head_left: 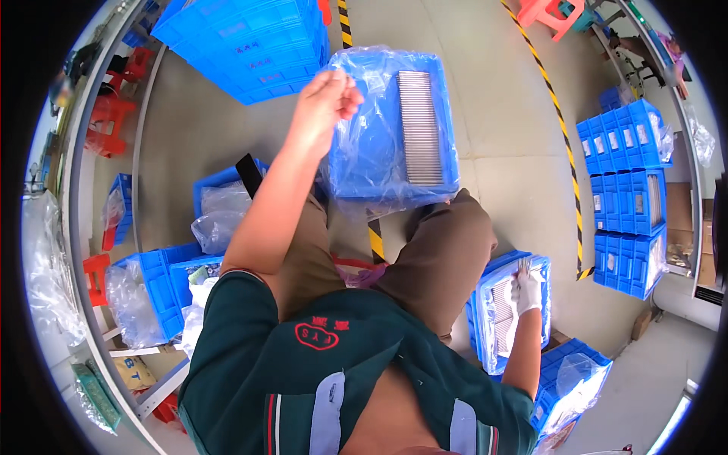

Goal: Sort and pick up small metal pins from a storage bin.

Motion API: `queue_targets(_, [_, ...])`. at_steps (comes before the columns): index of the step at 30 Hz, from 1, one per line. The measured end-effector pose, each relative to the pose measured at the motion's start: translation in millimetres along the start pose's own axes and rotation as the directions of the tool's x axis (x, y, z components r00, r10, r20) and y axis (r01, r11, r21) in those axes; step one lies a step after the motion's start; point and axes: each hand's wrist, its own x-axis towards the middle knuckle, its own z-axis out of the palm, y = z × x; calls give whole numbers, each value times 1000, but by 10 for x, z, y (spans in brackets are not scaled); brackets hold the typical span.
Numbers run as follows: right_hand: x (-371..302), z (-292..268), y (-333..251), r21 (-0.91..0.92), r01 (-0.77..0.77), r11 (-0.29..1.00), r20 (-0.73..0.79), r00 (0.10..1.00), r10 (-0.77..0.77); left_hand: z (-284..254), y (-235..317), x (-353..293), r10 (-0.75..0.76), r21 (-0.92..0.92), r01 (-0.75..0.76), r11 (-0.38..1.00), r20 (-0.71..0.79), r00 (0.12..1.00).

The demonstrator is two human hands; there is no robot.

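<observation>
Counted one row of metal rods [421,129] in the middle crate [448,125], one rod-bearing crate [475,318] to its lower right. Saw left hand [331,97] half-curled over the middle crate's upper left, gloved right hand [526,292] gripping a rod bundle [524,265]. Couldn't make out left-hand contents or bundle count.

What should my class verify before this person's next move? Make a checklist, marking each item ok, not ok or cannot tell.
1. Right hand gloved: ok, white glove on.
2. Left hand gloved: not ok, bare.
3. Left hand free of the clear liner: cannot tell; they overlap in view.
4. Row of metal pieces in the front crate orderly: ok, closely lined up.
5. Liner smooth: not ok, crumpled.
6. Thin pieces firmly held by the right hand: cannot tell.
</observation>
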Motion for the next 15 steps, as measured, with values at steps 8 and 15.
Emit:
queue_targets(8, [-399,1281,-2002,394,323,861,465,738,-489,-103,-473,266,-228,-58,224,973,-79,971])
queue_targets(15, [-631,2482,-2585,537,205,819,692,449,-566,-225,-348,343,-179,-134,173,976,-31,983])
